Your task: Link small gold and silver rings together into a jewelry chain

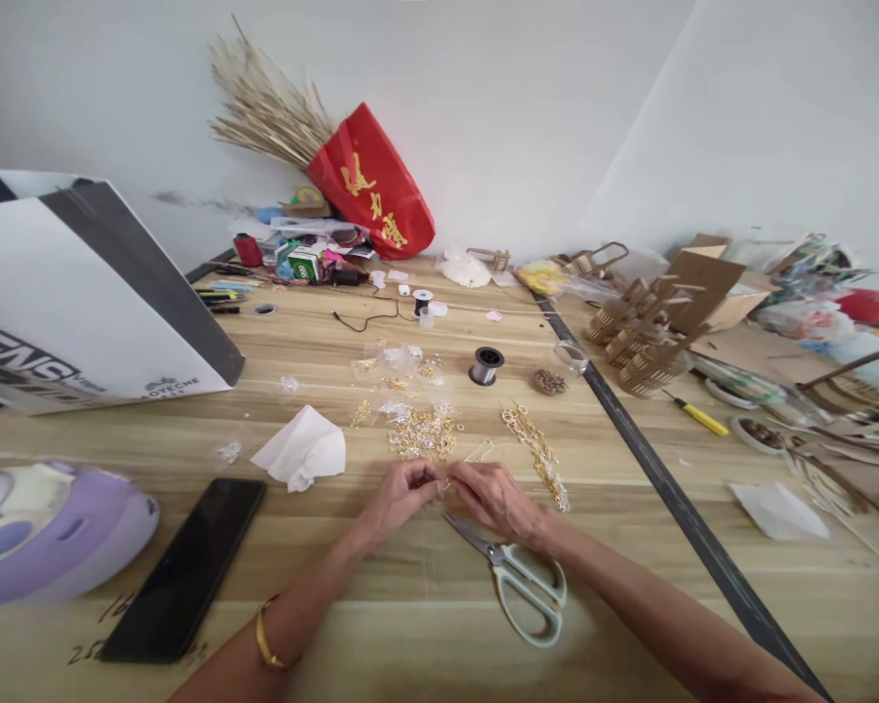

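My left hand and my right hand meet fingertip to fingertip over the wooden table, both closed in a pinch. Between them is a tiny light-coloured piece, too small to name. Just beyond lies a pile of gold and silver jewellery findings. A pin-like piece of wire rests past the right fingers. To the right stretches a row of gold and silver chain pieces. Scissors with pale green handles lie below my right hand, blades partly apart.
A spool of dark wire and a dish of brown beads stand farther back. At left are a crumpled tissue, a black phone, a purple device and a large white box. Small woven baskets stand at right.
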Tool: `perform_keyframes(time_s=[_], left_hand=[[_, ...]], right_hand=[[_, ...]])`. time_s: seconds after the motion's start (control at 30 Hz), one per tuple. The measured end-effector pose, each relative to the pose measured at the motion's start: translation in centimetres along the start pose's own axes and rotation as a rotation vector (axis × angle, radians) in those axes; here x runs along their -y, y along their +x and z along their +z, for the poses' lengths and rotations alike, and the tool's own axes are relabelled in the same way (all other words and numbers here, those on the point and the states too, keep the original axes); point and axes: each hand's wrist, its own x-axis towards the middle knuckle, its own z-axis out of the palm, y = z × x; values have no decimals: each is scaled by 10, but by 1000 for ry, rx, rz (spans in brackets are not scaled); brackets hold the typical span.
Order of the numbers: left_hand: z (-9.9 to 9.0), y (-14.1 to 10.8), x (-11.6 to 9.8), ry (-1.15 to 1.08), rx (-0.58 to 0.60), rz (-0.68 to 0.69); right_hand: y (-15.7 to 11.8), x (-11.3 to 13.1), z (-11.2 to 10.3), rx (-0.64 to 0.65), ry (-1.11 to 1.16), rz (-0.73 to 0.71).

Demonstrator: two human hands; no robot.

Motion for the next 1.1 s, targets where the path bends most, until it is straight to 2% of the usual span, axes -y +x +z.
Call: perform_keyframes(time_s=[0.27,0.5,0.7,0.87,1.1], left_hand=[[-3,-1,1,15,-17,45],[-1,-2,-2,-17,-27,28],[-2,-2,0,-63,-28,1],[-6,-1,2,-113,-104,-25],[-7,2,6,-81,-182,-67]], right_hand=[[7,3,-11,63,41,72],[6,7,-8,-1,-79,72],[5,8,-20,-82,-20,145],[-18,18,-29,-155,-122,208],[-77,45,-29,124,-171,306]])
